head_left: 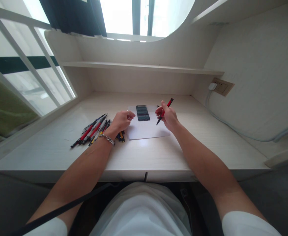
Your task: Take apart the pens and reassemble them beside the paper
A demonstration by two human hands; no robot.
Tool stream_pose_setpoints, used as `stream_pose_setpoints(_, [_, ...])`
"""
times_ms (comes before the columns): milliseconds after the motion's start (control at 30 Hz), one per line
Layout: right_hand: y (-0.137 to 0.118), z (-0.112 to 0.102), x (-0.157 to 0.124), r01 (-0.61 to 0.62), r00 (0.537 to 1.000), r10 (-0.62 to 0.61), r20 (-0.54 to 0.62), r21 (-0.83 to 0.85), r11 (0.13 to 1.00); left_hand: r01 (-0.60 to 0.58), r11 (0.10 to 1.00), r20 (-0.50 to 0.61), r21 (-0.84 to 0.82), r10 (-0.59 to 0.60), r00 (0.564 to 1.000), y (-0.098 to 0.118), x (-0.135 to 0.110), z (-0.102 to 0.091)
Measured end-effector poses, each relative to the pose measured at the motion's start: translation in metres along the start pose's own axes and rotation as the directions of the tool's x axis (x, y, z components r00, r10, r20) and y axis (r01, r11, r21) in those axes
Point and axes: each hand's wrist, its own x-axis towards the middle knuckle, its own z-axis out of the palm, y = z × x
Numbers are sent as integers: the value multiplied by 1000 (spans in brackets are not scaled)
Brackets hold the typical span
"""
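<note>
Right hand: closed on a pen, fingers and thumb wrapped about its barrel; the hand (170, 116) is over the right edge of the paper.
Pen: the red-and-black pen (169, 104) sits within the right-hand grip, slanting, its black tip down toward the near left and its other end up at the far right; whether the tip touches the paper cannot be told.
Left hand: loosely curled, with nothing visible in it; the hand (122, 120) is at the paper's left edge, a chain bracelet (107, 139) around the wrist.
Paper: the white sheet (149, 131) lies flat between the hands.
Phone: the dark smartphone (142, 113) lies on the far part of the sheet, just right of the left fingertips.
Pen pile: red, black, white and yellow pens (90, 132) lie heaped left of the left hand, some ends showing between wrist and paper.
Desk: the pale desktop (149, 157) bears all these.
Shelf: a long board (144, 67) runs above the desk's far side.
Wall socket: the panel (225, 88) at far right holds a white plug (212, 86).
</note>
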Motion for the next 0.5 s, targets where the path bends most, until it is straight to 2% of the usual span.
stream_pose_setpoints(167, [13,5,-3,-84,993,99,70,-194,977,34,999,45,39,-36,998,4,-2,-2])
stream_pose_setpoints(333, [19,12,-8,-183,957,219,191,-190,965,28,994,89,101,-37,995,8,-3,-2])
stream_pose_setpoints(400, [24,15,-7,-154,958,196,209,-203,967,23,993,108,119,-36,993,8,-3,-1])
stream_pose_setpoints(500, [36,20,-3,-36,982,81,170,-255,966,13,991,140,133,-32,990,8,-3,1])
